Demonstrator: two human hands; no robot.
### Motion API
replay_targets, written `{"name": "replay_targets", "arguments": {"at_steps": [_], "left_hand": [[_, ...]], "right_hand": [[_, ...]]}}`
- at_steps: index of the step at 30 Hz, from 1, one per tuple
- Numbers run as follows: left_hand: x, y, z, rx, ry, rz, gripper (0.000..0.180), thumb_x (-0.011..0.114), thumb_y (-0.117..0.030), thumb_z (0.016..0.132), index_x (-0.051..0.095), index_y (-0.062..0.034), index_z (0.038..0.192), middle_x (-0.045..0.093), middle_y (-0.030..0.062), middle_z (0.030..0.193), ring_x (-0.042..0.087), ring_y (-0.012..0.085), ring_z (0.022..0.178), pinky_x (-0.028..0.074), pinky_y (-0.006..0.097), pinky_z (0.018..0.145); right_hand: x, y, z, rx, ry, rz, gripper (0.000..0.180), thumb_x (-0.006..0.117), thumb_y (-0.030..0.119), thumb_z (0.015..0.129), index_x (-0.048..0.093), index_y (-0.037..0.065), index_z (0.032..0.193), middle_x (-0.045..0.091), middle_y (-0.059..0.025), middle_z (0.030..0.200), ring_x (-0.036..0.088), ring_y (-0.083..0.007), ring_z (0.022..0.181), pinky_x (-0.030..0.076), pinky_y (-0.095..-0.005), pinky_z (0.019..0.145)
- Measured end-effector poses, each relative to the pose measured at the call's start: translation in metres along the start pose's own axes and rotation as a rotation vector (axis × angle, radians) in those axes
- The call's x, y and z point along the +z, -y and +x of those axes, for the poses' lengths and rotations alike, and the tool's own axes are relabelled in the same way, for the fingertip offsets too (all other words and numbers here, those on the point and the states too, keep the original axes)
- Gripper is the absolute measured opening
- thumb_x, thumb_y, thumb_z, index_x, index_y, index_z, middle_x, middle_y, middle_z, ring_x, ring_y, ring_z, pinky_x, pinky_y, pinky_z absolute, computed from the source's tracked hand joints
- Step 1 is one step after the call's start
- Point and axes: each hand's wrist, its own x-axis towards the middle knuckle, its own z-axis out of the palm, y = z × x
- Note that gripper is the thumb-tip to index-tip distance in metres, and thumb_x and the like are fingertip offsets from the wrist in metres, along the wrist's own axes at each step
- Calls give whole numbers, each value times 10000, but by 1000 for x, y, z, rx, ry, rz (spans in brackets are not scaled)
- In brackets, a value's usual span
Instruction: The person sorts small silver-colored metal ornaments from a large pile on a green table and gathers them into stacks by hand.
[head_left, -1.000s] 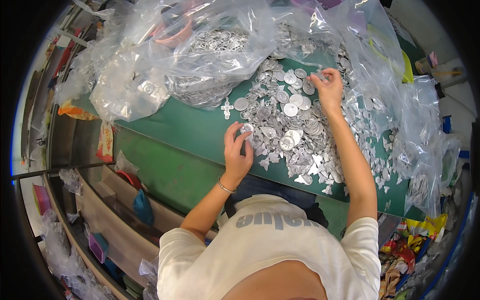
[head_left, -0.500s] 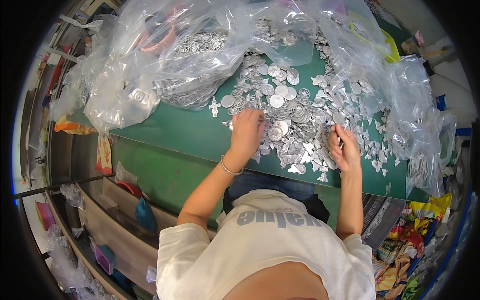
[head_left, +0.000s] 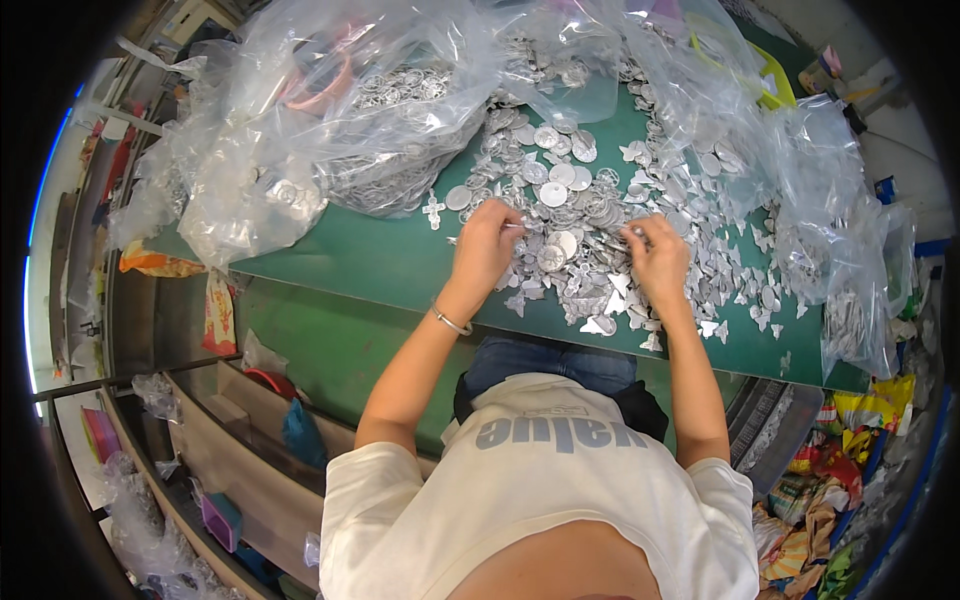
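Observation:
A wide heap of flat silver-coloured metal charms point(head_left: 590, 215), with round medals and butterfly-like shapes among them, is spread over the green table point(head_left: 375, 250). My left hand point(head_left: 487, 247) is at the heap's left side, thumb and fingers pinched on a small silver piece whose shape I cannot make out. Across from it, my right hand point(head_left: 658, 260) hovers over the right part of the heap, its fingertips closed on another small silver charm. A cross-shaped charm point(head_left: 433, 210) lies apart, beyond my left hand.
Clear plastic bags point(head_left: 400, 170) holding silver pieces bulge at the back left. More plastic sheeting point(head_left: 690, 110) covers the back right, near a yellow-green basket point(head_left: 775, 80). The table's front edge runs just before my body. Brown shelving point(head_left: 250, 460) stands at lower left.
My right hand has moved left and inward over the heap, now with fingertips pinched and pointing toward my left hand. My left hand has shifted slightly, its fingertips turned toward the right.

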Motion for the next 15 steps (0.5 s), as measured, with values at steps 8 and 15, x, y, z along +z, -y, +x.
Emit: {"name": "replay_targets", "arguments": {"at_steps": [8, 15], "left_hand": [[1, -32, -10, -539, 5, -986, 203, 565, 1, 824, 510, 39, 1016, 619, 88, 786, 599, 119, 700, 495, 225, 624], [39, -90, -44, -400, 214, -869, 316, 545, 23, 829, 466, 26, 1134, 616, 93, 857, 612, 138, 758, 504, 251, 701]], "right_hand": [[-21, -47, -15, 232, -133, 46, 213, 621, 211, 808, 611, 22, 907, 481, -52, 529, 439, -153, 467, 351, -306, 448], [-32, 28, -48, 1011, 246, 1651, 310, 461, 305, 920, 559, 15, 963, 497, 13, 689, 460, -64, 556, 319, -191, 407]]}}
